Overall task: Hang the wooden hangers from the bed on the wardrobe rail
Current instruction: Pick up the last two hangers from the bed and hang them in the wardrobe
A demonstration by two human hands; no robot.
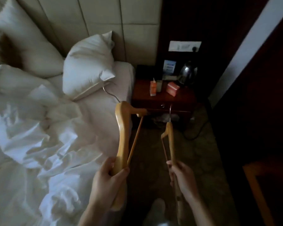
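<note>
I hold two wooden hangers above the floor beside the bed (39, 144). My left hand (109, 178) grips one arm of the left hanger (122, 136), whose metal hook points away toward the pillow. My right hand (181, 178) is closed around the right hanger (170, 141), seen nearly edge-on, its hook pointing toward the nightstand. The two hangers are apart and do not touch. No wardrobe rail is visible.
A dark nightstand (163, 98) stands ahead with a kettle (187, 74), an orange box (172, 88) and a small carton (153, 88). A cable lies on the carpet (194, 134). Pillows (88, 66) and rumpled white bedding fill the left. Dark wood panels rise on the right.
</note>
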